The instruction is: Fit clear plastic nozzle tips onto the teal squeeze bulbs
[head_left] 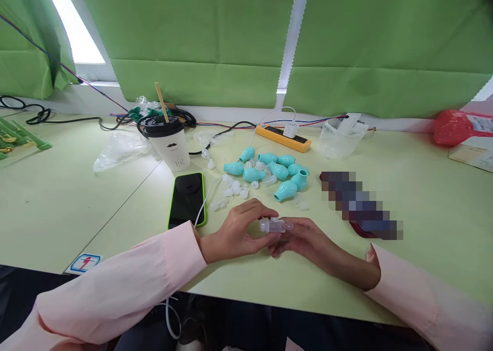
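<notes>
Between my two hands is a small clear plastic tube [274, 225] with a rounded end on the right, lying sideways above the table. My left hand [242, 228] pinches it between thumb and fingers from the left. From the right, my right hand [308, 240] holds its rounded end with closed fingers. Just beyond the hands lie several glossy turquoise bulb-shaped pieces [285, 190] in a loose pile. Small translucent white parts [235, 187] are scattered among them and to their left.
A green-edged phone [187, 199] with a white cable lies left of the hands. Behind it stands a lidded paper cup [169, 148] with a straw. An orange power strip [284, 137] and plastic bag [341, 137] sit at the back; a blurred dark red item [358, 207] lies right.
</notes>
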Motion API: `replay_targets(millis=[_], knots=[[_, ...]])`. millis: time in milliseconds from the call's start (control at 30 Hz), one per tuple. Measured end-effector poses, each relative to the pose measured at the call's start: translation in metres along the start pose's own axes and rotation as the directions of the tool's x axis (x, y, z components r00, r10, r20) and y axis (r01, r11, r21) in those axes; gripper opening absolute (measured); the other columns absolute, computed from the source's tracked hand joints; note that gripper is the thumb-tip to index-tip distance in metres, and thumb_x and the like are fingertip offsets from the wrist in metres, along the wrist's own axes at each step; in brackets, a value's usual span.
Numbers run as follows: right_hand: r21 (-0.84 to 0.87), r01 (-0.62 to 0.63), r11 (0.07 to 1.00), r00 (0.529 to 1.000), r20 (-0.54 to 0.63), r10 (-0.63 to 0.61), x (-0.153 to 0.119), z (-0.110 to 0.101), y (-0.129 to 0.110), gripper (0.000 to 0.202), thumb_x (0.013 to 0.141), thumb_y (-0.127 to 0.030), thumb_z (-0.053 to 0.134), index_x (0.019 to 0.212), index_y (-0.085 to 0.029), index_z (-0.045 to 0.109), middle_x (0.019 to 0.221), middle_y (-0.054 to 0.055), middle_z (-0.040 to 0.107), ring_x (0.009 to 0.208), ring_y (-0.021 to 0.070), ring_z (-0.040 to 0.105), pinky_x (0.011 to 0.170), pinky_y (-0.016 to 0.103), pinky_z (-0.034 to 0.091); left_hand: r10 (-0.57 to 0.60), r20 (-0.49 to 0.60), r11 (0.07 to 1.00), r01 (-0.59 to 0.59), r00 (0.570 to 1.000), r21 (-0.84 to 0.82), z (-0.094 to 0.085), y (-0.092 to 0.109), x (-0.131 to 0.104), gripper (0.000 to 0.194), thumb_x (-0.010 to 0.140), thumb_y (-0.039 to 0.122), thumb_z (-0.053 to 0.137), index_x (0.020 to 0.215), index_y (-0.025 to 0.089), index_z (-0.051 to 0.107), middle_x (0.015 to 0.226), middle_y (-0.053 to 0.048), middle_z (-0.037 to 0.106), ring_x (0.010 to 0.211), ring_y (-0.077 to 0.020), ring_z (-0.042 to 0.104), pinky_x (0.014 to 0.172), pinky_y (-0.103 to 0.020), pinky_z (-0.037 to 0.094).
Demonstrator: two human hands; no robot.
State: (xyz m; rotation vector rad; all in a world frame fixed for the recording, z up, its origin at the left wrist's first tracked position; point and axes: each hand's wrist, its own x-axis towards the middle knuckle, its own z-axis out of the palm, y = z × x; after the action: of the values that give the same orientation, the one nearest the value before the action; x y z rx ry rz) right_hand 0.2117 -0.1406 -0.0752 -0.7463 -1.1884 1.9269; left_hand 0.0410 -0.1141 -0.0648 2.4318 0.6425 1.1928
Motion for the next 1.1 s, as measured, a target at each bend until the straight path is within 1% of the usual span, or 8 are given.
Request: replay_targets(millis=[133,233,300,367,433,533,867,1100], knots=[[-0.091,0.026,0.995,0.999,-0.026,-0.029,-0.001,0.001,-0.002,0.024,0.080,-0.030,0.046,0.076,-0.011,0.061,0.071,0.007,0.063,0.068,0.0191,0.060,0.067,0.037,0.046,0.055,-0.038,0.998,-0.057,0.998,-0.032,0.000,-0.001,0.000,0.025,0.069,0.024,0.060,0.089,0.009,0.056,0.073,-0.007,0.061,0.070,-0.0130,0.054,0.061,-0.026,0.047],[-0.388,0.123,0.913,0.974,-0.127,-0.185,-0.003,-0.004,-0.010,0.024,0.082,-0.030,0.042,0.087,-0.015,0.060,0.078,0.007,0.063,0.069,0.0180,0.059,0.068,0.037,0.046,-0.038,-0.080,0.999,0.037,0.996,-0.016,0.000,0.000,0.001,0.022,0.069,0.025,0.061,0.087,0.012,0.058,0.076,-0.007,0.063,0.073,-0.0135,0.056,0.065,-0.027,0.048],[-0.741,0.194,0.643,0.901,-0.125,-0.415,-0.001,-0.010,-0.017,0.023,0.081,-0.028,0.043,0.097,-0.018,0.057,0.090,0.008,0.063,0.078,0.0193,0.057,0.073,0.039,0.044,-0.160,-0.122,0.987,0.156,0.980,-0.036,0.001,0.000,0.002,0.022,0.069,0.023,0.060,0.089,0.013,0.058,0.081,-0.006,0.063,0.073,-0.0126,0.057,0.065,-0.025,0.049],[-0.981,0.149,0.126,0.810,0.048,-0.584,0.002,-0.018,-0.023,0.025,0.080,-0.024,0.045,0.103,-0.020,0.056,0.106,0.010,0.058,0.094,0.0243,0.050,0.081,0.045,0.037,-0.273,-0.130,0.960,0.261,0.953,-0.102,0.002,-0.001,0.002,0.023,0.068,0.020,0.059,0.090,0.014,0.058,0.085,-0.005,0.063,0.072,-0.0108,0.057,0.061,-0.021,0.050],[-0.946,-0.033,-0.323,0.795,0.171,-0.582,0.007,-0.026,-0.025,0.031,0.080,-0.019,0.044,0.109,-0.022,0.052,0.122,0.011,0.046,0.103,0.0305,0.041,0.081,0.051,0.030,-0.358,-0.081,0.923,0.340,0.930,-0.177,0.002,-0.001,0.002,0.024,0.066,0.018,0.060,0.089,0.014,0.059,0.085,-0.004,0.062,0.069,-0.0092,0.056,0.058,-0.018,0.050],[-0.762,-0.236,-0.603,0.833,0.160,-0.529,0.013,-0.035,-0.022,0.042,0.079,-0.013,0.041,0.120,-0.023,0.042,0.134,0.013,0.030,0.105,0.0343,0.036,0.075,0.053,0.029,-0.438,0.001,0.865,0.422,0.899,-0.271,0.002,-0.001,0.003,0.026,0.063,0.018,0.062,0.089,0.014,0.060,0.083,-0.003,0.059,0.063,-0.0075,0.053,0.057,-0.018,0.050],[-0.669,-0.220,-0.710,0.819,0.269,-0.507,0.018,-0.044,-0.018,0.025,0.084,-0.020,0.039,0.107,-0.018,0.048,0.131,0.012,0.034,0.109,0.0330,0.034,0.078,0.052,0.027,-0.529,0.097,0.718,0.506,0.843,-0.479,0.004,-0.006,0.003,0.032,0.072,0.023,0.056,0.103,0.017,0.056,0.106,-0.007,0.057,0.092,-0.0170,0.052,0.073,-0.027,0.049],[-0.865,0.130,-0.484,0.602,0.457,-0.655,0.009,-0.035,-0.024,0.031,0.079,-0.019,0.049,0.105,-0.022,0.033,0.117,0.012,0.050,0.110,0.0221,0.044,0.088,0.050,0.030,-0.540,0.089,0.722,0.515,0.837,-0.462,-0.001,-0.004,0.003,0.037,0.077,0.026,0.050,0.113,0.020,0.041,0.092,-0.005,0.057,0.084,-0.0142,0.054,0.069,-0.028,0.047]])
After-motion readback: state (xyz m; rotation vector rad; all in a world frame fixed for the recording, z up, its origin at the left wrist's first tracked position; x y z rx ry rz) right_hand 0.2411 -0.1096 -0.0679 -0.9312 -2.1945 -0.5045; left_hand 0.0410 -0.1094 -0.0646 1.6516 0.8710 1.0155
